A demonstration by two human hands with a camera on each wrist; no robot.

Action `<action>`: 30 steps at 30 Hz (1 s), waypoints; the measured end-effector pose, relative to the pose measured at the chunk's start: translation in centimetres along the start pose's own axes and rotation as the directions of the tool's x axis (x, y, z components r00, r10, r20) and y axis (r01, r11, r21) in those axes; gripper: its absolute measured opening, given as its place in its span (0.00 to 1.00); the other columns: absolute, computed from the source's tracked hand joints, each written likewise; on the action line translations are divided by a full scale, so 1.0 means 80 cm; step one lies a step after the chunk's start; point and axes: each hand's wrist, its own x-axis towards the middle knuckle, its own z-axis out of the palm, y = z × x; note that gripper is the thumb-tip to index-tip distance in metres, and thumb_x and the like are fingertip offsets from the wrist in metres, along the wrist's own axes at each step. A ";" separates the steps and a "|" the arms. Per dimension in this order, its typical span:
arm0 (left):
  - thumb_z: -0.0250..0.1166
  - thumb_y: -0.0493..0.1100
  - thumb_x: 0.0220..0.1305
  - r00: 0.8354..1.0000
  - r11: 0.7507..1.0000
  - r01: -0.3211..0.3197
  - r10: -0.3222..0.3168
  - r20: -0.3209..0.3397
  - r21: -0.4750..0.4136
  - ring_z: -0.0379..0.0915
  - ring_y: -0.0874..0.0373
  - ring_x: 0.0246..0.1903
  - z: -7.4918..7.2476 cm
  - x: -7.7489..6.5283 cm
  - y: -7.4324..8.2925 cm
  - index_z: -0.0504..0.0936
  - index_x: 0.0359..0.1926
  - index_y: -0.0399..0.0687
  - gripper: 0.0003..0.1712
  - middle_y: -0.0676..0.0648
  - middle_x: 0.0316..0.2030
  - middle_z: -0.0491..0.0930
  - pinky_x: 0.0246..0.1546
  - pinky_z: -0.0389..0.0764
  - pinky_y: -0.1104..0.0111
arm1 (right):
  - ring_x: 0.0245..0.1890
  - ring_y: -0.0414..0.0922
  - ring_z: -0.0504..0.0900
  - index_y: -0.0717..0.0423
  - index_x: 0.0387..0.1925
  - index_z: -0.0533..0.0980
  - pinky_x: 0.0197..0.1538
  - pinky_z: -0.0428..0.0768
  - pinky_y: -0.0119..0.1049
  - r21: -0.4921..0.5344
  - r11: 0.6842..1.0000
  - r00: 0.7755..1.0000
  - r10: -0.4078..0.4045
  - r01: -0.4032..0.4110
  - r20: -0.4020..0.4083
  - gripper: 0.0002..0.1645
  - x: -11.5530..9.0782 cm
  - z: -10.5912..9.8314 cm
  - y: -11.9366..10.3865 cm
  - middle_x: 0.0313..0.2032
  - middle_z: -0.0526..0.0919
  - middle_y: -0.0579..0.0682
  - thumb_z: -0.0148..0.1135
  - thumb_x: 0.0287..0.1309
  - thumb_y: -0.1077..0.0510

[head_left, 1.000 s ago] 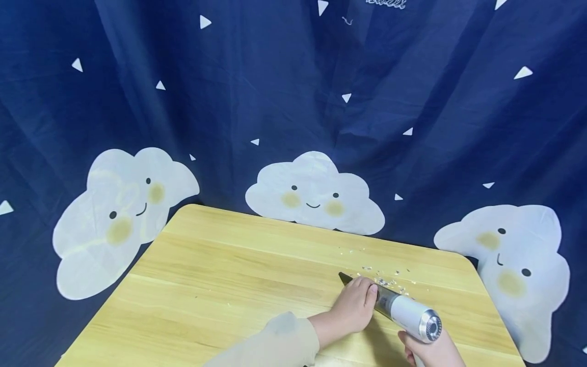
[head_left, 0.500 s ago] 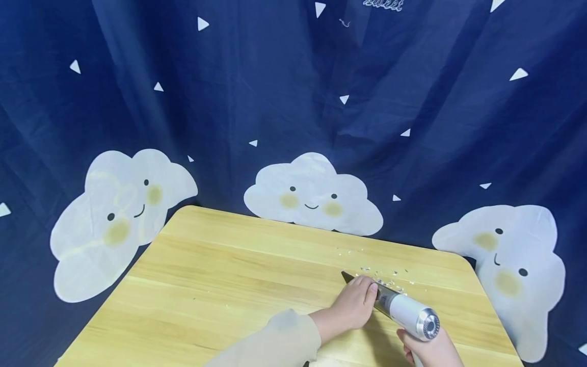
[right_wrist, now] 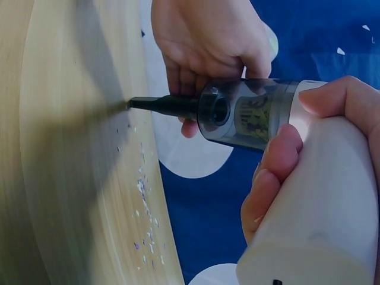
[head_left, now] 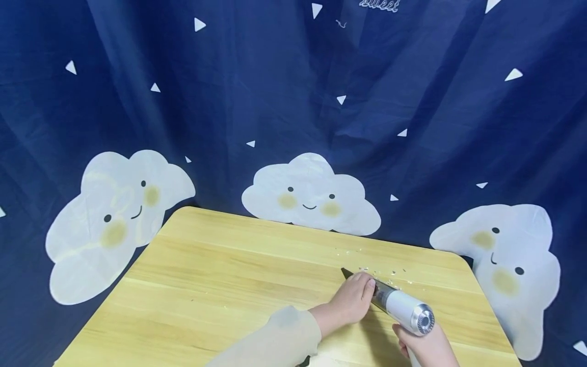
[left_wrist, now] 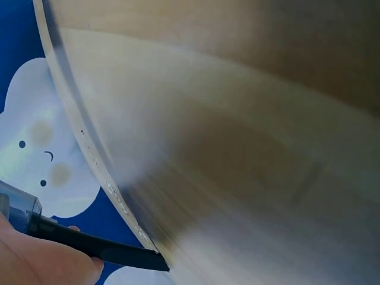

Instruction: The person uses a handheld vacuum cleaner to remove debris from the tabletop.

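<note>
A handheld vacuum cleaner (head_left: 405,311) with a white body, a clear dust cup (right_wrist: 252,113) and a black crevice nozzle (right_wrist: 163,105) slants over the wooden table. My right hand (head_left: 428,344) grips its white handle (right_wrist: 323,196). Up front, my left hand (head_left: 353,298) holds the nozzle, fingers curled round it near the dust cup. The nozzle's tip is at the tabletop in the right wrist view. Small white and dark scraps (right_wrist: 142,190) lie scattered beside it, towards the table's far edge. Some crumpled matter shows inside the cup.
The pale wooden table (head_left: 220,270) has rounded far corners. Behind it hangs a dark blue curtain (head_left: 275,76) printed with white clouds and triangles. A few tiny specks lie on the table's left part.
The nozzle has shifted slightly away from me and to the right across the table, both hands moving with it. Fewer scraps show beside the vacuum cleaner. The head view has turned slightly.
</note>
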 end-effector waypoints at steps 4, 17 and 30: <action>0.32 0.51 0.82 1.000 1.000 -0.013 0.013 -0.015 -0.007 0.73 0.54 0.58 0.001 0.005 -0.006 0.77 0.51 0.47 0.26 0.49 0.51 0.79 0.65 0.71 0.65 | 0.18 0.48 0.79 0.69 0.56 0.64 0.24 0.79 0.37 0.018 1.000 1.000 0.001 0.000 -0.027 0.32 0.002 0.005 -0.003 0.21 0.79 0.54 0.70 0.57 0.60; 0.32 0.51 0.82 0.999 1.000 0.007 -0.007 0.052 -0.011 0.73 0.59 0.52 -0.017 0.024 -0.028 0.76 0.54 0.47 0.26 0.51 0.50 0.77 0.58 0.74 0.69 | 0.17 0.47 0.79 0.65 0.42 0.76 0.25 0.79 0.36 0.009 0.993 0.987 -0.119 0.120 -0.108 0.16 0.023 0.031 -0.006 0.20 0.80 0.54 0.70 0.57 0.59; 0.30 0.51 0.82 0.998 0.999 0.034 -0.032 0.049 -0.035 0.70 0.55 0.61 -0.021 0.034 -0.040 0.76 0.56 0.45 0.28 0.48 0.56 0.76 0.66 0.69 0.65 | 0.18 0.48 0.80 0.66 0.45 0.74 0.25 0.82 0.38 0.105 0.981 0.978 -0.150 0.166 -0.143 0.20 0.034 0.046 -0.007 0.22 0.80 0.56 0.71 0.55 0.62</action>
